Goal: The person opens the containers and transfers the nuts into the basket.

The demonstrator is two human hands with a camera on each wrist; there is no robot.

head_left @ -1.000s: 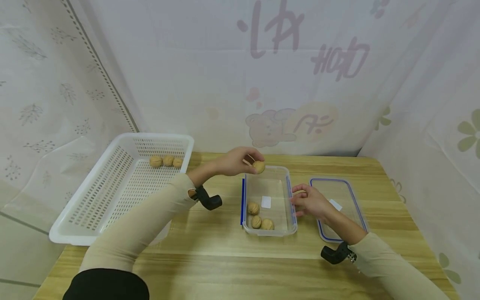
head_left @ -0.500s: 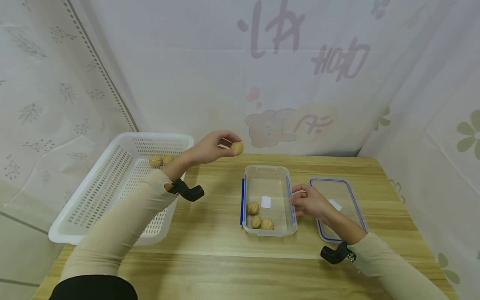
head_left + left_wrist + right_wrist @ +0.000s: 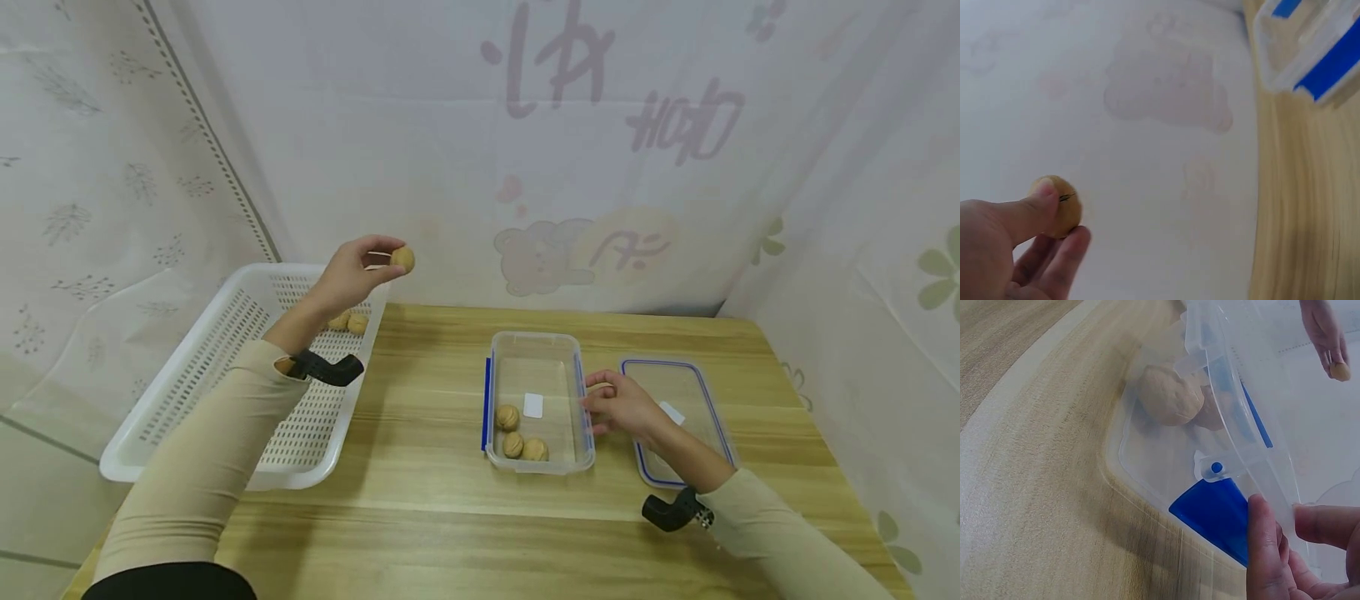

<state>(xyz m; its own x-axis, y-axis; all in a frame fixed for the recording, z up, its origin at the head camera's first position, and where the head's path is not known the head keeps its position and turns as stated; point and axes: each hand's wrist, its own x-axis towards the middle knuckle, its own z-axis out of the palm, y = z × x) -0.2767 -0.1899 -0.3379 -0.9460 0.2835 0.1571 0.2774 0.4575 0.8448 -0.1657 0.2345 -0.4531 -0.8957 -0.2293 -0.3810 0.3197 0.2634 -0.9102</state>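
Observation:
A walnut [image 3: 402,259] is pinched between the thumb and fingers of my left hand [image 3: 352,271], raised over the back right corner of the white basket [image 3: 348,392]. The left wrist view shows the thumb pressed on this walnut [image 3: 1067,209]. My right hand [image 3: 622,406] holds the right side wall of a clear plastic container [image 3: 538,467], thumb and fingers at its rim beside a blue latch [image 3: 1216,515]. Several walnuts [image 3: 507,417] lie in the container's front left part. More walnuts [image 3: 357,323] sit at the back of the basket, partly hidden by my left wrist.
A clear lid with a blue seal [image 3: 678,375] lies right of the container, partly under my right forearm. Everything stands on a wooden table [image 3: 420,533]. A printed cloth [image 3: 420,125] hangs behind the table's back edge.
My left hand has moved left and up, carrying the walnut from above the container's back left corner to above the basket. The right hand and container have stayed in place.

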